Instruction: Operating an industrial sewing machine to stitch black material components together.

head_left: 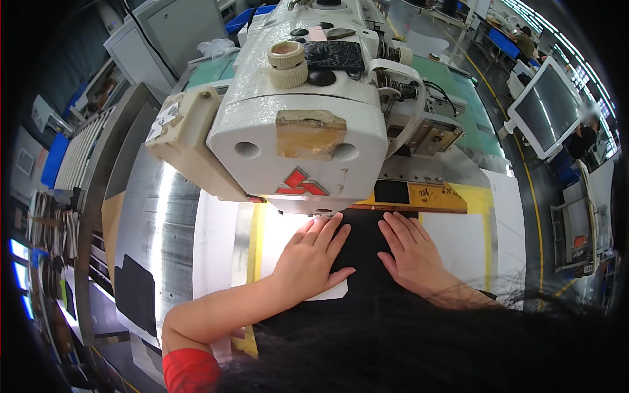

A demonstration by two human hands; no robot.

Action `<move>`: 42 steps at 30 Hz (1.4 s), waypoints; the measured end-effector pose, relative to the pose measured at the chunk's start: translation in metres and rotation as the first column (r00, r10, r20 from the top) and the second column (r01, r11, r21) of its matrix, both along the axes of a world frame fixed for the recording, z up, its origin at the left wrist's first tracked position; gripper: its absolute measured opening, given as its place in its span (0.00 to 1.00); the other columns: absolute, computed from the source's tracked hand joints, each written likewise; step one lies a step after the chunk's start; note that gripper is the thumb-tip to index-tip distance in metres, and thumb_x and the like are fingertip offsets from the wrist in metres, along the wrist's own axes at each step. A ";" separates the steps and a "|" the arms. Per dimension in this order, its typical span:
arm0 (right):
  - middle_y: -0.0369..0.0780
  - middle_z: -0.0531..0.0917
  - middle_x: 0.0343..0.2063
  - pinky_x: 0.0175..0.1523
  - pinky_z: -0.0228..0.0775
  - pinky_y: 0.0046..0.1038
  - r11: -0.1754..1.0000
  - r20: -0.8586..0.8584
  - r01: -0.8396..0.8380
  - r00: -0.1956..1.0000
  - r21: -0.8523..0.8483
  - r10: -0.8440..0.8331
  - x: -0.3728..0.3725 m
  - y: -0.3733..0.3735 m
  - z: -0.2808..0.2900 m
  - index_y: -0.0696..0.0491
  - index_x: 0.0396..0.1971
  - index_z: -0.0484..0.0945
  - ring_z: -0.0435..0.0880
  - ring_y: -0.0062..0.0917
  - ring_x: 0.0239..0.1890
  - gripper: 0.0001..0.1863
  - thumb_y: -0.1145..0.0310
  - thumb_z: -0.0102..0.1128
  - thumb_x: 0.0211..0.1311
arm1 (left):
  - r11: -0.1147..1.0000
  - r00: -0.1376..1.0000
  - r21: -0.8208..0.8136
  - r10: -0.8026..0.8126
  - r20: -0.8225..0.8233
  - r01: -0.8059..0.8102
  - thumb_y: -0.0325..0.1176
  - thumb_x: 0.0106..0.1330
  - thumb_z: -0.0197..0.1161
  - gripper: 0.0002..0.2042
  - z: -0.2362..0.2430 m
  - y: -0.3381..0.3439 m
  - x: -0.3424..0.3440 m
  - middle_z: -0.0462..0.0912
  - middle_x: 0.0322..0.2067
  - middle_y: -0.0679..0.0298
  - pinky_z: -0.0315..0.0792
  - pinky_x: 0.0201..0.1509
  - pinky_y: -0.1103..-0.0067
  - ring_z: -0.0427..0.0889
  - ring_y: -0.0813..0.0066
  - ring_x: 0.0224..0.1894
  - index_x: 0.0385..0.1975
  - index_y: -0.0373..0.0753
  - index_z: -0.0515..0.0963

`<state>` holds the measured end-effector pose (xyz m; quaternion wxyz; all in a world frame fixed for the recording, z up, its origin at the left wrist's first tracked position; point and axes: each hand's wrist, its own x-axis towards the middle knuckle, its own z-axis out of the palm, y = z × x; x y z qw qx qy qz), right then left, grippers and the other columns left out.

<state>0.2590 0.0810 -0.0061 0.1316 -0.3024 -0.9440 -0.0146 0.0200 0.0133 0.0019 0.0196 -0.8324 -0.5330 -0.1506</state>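
Black fabric (364, 262) runs from under the white sewing machine head (298, 150) toward me. My left hand (313, 252) lies flat at the fabric's left edge, partly over a white sheet, its fingertips just below the machine head. On the fabric's right edge rests my right hand (414, 259), palm down with its fingers stretched toward a yellow-brown strip (439, 198) carrying handwritten marks. Both hands are open and grip nothing. The needle area is mostly hidden by the head. A lamp lights the spot beside my left fingertips.
Yellow tape (488, 242) borders the white work surface. A dark flat piece (135, 291) lies on the metal table (164, 226) at left. A screen (545, 105) stands at right. A dark phone-like slab (334, 56) sits atop the machine. Other people are in the far right background.
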 end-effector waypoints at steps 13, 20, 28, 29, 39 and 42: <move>0.49 0.70 0.61 0.67 0.60 0.41 1.000 -0.006 -0.017 1.000 -0.018 0.017 0.000 0.001 0.006 0.61 0.60 0.67 0.70 0.41 0.63 0.32 0.59 0.62 0.59 | 1.000 0.999 0.008 0.017 0.029 -0.017 0.57 0.60 0.62 0.34 0.002 -0.001 -0.001 0.72 0.58 0.46 0.68 0.60 0.65 0.73 0.51 0.59 0.59 0.36 0.73; 0.50 0.71 0.59 0.66 0.61 0.42 0.999 -0.028 -0.031 0.999 -0.016 0.030 -0.001 0.002 0.005 0.63 0.59 0.68 0.71 0.42 0.62 0.32 0.60 0.62 0.60 | 1.000 1.000 -0.001 0.016 0.027 -0.016 0.57 0.59 0.63 0.34 0.002 0.000 -0.002 0.72 0.57 0.46 0.69 0.57 0.66 0.75 0.52 0.56 0.59 0.36 0.73; 0.51 0.71 0.59 0.66 0.62 0.43 0.999 -0.046 -0.032 0.998 -0.003 0.032 0.000 0.003 -0.001 0.64 0.59 0.68 0.71 0.43 0.61 0.31 0.60 0.62 0.60 | 1.000 1.000 0.024 0.006 0.026 -0.007 0.56 0.59 0.64 0.34 0.001 0.001 -0.002 0.72 0.57 0.46 0.70 0.56 0.67 0.75 0.53 0.56 0.59 0.36 0.73; 0.51 0.71 0.59 0.66 0.62 0.43 0.999 -0.075 -0.040 0.996 -0.005 0.039 -0.001 0.004 -0.003 0.64 0.59 0.68 0.71 0.43 0.61 0.31 0.60 0.62 0.60 | 1.000 1.000 0.016 0.012 0.027 -0.013 0.56 0.59 0.64 0.34 0.001 0.001 -0.002 0.72 0.57 0.46 0.70 0.56 0.67 0.75 0.53 0.56 0.59 0.36 0.73; 0.52 0.71 0.59 0.66 0.62 0.43 0.997 -0.076 -0.072 0.995 -0.016 0.071 0.002 0.006 -0.002 0.64 0.58 0.68 0.72 0.43 0.61 0.31 0.59 0.61 0.60 | 0.998 0.998 -0.027 0.061 -0.012 -0.061 0.56 0.58 0.65 0.34 0.006 -0.001 0.003 0.73 0.55 0.47 0.70 0.53 0.69 0.77 0.56 0.46 0.59 0.37 0.74; 0.52 0.71 0.59 0.66 0.62 0.43 0.997 -0.077 -0.074 0.994 -0.016 0.072 0.002 0.008 -0.001 0.64 0.58 0.68 0.72 0.43 0.60 0.32 0.59 0.61 0.60 | 0.998 0.999 0.022 0.051 -0.019 -0.051 0.55 0.57 0.65 0.34 0.005 0.000 0.004 0.73 0.55 0.47 0.70 0.53 0.70 0.77 0.57 0.45 0.59 0.37 0.73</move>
